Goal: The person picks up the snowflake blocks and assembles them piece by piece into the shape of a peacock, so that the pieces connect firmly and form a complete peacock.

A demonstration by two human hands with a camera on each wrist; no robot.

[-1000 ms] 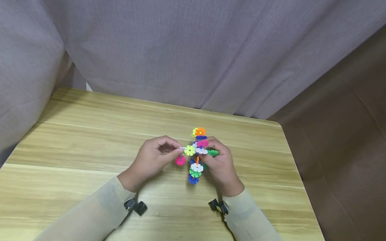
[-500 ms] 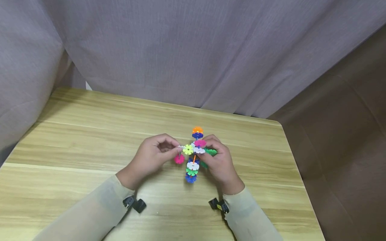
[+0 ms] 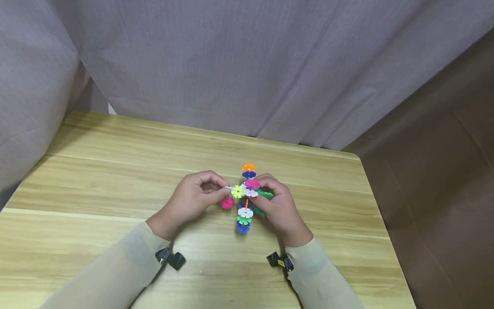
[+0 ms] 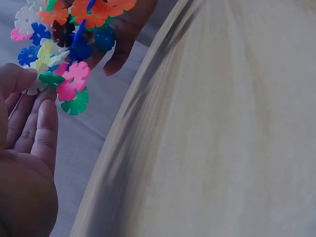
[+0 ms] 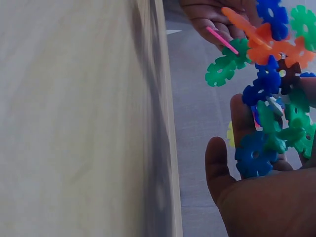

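A model of interlocked plastic snowflake discs [image 3: 245, 197] in pink, yellow, white, green, blue and orange is held just above the wooden table [image 3: 115, 171]. My right hand [image 3: 278, 207] grips its right side, fingers curled around green and blue discs [image 5: 256, 153]. My left hand [image 3: 197, 196] pinches a white disc at the model's left edge, beside the yellow disc [image 3: 237, 191] and above a pink disc [image 3: 226, 202]. The left wrist view shows the model [image 4: 64, 59] just above my left fingers [image 4: 37, 123].
A grey curtain [image 3: 231, 64] hangs behind the table and along its left. A brown upholstered seat [image 3: 436, 171] stands close to the table's right edge. Small black clips [image 3: 170, 259] sit at both wrists.
Both hands and the model have drifted slightly left and toward me. The grips look the same.
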